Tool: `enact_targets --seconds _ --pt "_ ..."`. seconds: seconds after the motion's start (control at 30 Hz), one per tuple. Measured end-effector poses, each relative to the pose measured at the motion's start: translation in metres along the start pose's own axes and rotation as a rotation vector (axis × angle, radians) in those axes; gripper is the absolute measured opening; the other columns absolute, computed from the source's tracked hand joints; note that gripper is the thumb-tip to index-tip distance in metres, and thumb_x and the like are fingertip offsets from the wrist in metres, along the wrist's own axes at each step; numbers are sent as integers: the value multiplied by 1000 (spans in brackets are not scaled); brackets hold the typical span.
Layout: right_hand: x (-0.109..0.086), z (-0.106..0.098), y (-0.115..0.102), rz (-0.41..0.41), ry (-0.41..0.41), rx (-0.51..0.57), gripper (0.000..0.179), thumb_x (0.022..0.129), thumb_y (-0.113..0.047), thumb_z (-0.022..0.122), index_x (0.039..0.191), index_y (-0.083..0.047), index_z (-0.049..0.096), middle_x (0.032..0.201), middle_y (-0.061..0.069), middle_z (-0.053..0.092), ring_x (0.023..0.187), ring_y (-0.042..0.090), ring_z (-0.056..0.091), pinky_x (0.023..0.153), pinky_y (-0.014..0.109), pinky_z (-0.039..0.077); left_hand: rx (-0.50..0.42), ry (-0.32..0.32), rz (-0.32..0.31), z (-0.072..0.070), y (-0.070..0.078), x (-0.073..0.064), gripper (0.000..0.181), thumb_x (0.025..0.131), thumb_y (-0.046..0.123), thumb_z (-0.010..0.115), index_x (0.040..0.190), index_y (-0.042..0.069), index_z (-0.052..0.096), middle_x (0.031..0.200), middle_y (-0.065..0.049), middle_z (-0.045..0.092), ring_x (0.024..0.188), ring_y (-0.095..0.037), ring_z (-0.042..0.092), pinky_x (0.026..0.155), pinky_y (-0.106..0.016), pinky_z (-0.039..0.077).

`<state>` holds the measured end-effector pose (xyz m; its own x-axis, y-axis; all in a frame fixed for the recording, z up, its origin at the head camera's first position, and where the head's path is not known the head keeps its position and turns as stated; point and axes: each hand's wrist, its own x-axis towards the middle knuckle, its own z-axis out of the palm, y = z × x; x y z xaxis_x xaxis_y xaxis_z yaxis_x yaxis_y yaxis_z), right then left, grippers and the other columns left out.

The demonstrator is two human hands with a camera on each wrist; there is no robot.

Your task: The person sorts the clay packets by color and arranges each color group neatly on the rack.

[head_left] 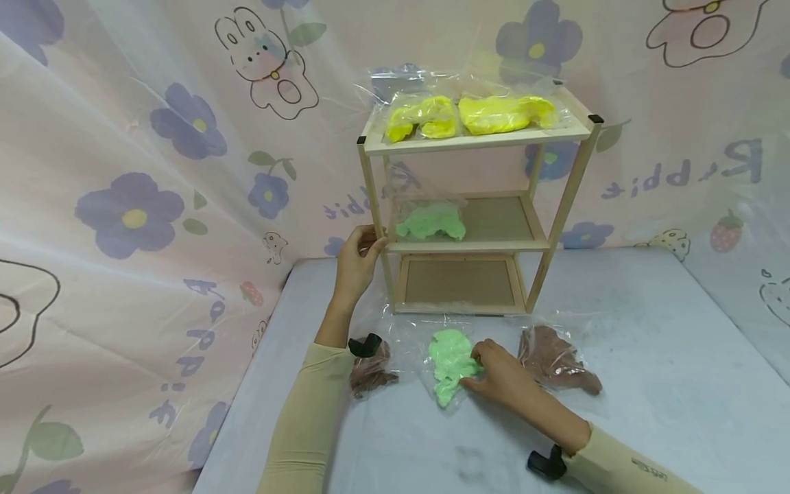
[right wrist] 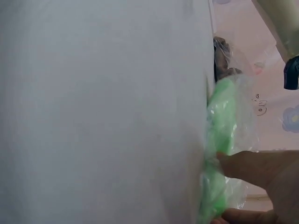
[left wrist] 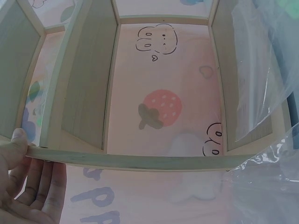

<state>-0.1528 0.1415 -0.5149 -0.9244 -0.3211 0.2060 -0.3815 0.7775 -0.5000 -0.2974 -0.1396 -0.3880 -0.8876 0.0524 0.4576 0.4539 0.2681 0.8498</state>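
My left hand [head_left: 358,264] holds the front left post of a small three-tier wooden shelf [head_left: 469,245], at the height of its middle board. In the left wrist view the thumb lies on one side of the post [left wrist: 140,161] and the fingers on the other. On the table, my right hand [head_left: 503,370] pinches the right side of a clear plastic bag of light green clay-like lumps [head_left: 450,360]. The right wrist view shows thumb and a fingertip against this green bag [right wrist: 222,121]; the other fingers are mostly out of sight.
Bags of brown clay-like pieces lie left [head_left: 373,370] and right [head_left: 552,360] of the green one. Another green bag [head_left: 432,221] sits on the middle board, and yellow pieces in bags [head_left: 506,114] lie on top. A printed curtain [head_left: 136,295] hangs behind and left.
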Motion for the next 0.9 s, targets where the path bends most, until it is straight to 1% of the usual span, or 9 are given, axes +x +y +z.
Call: enact_targets --seconds 0.1,0.27,0.47,0.67,0.8,0.9 --pt "2 2 0 -6 -14 -5 37 79 -19 96 96 -2 67 91 3 60 82 15 56 73 38 57 2 5 1 0 -1 0 34 105 18 72 133 -1 65 121 -19 72 118 -33 69 107 -38 59" --pt "4 6 -2 10 -45 -15 30 81 -12 93 94 -2 68 87 1 60 79 14 56 70 38 57 4 9 5 0 -2 0 34 105 17 72 132 -2 65 121 -20 72 117 -34 70 107 -38 59" --pt "4 6 -3 10 -20 -23 21 81 -3 88 88 -4 68 80 -1 58 73 11 52 63 32 53 9 4 1 0 -2 0 34 105 18 72 132 -2 65 121 -20 72 118 -34 70 107 -37 59" --pt "5 6 0 23 -14 35 17 80 0 83 84 -5 68 76 -2 56 69 11 50 59 28 49 22 0 -1 -1 -2 0 35 106 19 72 133 -1 64 121 -18 72 119 -33 70 107 -36 59" --pt "5 6 5 35 -16 73 17 80 0 83 86 -5 68 77 -2 58 70 10 52 60 28 50 16 0 -2 -1 -1 0 34 105 18 72 133 -1 64 121 -18 72 118 -33 70 107 -36 59" --pt "4 5 7 17 2 89 17 82 0 83 87 -6 68 78 -3 59 70 9 52 61 27 50 12 -1 2 0 -2 1 33 105 17 72 132 -1 65 120 -19 72 117 -33 70 106 -36 59"
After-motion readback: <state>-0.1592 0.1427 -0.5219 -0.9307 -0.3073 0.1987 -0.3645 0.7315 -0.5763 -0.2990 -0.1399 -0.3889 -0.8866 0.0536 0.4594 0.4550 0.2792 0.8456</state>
